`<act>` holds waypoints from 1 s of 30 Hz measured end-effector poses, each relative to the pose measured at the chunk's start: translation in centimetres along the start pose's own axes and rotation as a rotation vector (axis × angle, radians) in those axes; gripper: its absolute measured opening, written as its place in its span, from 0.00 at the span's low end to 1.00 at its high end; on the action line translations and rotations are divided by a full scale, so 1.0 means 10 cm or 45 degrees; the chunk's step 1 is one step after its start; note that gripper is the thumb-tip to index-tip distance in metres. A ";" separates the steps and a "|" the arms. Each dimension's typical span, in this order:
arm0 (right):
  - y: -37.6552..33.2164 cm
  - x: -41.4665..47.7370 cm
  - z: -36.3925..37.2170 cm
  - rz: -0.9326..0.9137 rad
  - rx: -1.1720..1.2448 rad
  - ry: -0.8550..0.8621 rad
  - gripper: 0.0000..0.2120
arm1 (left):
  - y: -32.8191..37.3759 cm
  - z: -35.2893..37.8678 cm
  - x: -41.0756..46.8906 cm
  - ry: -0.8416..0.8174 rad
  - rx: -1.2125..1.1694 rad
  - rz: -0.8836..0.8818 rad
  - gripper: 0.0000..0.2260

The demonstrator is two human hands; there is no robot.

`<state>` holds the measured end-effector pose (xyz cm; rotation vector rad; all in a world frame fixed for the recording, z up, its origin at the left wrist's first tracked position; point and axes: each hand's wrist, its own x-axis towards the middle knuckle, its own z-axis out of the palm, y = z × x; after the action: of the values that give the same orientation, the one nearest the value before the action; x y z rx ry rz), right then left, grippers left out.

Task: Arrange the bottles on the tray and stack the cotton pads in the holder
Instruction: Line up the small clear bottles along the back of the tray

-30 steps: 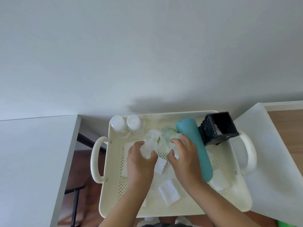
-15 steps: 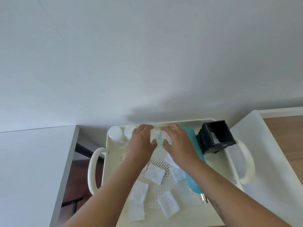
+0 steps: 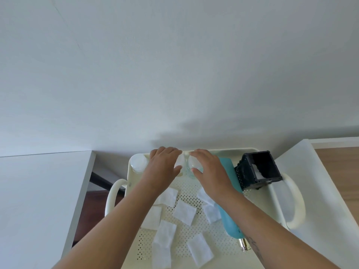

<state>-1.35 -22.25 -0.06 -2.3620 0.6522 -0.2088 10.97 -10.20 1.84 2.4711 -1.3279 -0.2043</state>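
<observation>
Two hands, left hand (image 3: 163, 164) and right hand (image 3: 208, 167), each grip a clear bottle at the far rim of the cream tray (image 3: 272, 197).

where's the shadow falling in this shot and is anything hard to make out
Head view: a soft grey shadow lies on the wall just above the tray; the clear bottles under the left hand and right hand wash out against the pale tray; wide-angle lens bows the edges.

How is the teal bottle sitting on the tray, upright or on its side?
On its side. The teal bottle lies lengthwise on the tray, its metal end pointing toward the near edge, partly under the right forearm.
</observation>
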 end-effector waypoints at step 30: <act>0.42 -1.31 -0.11 0.282 0.119 0.342 0.17 | 0.59 0.53 -0.87 -0.026 -0.510 -0.034 0.21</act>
<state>-14.67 -19.03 -1.66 -2.1710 1.0028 -0.4528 0.05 -7.13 -1.27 2.1530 -1.1319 -0.4552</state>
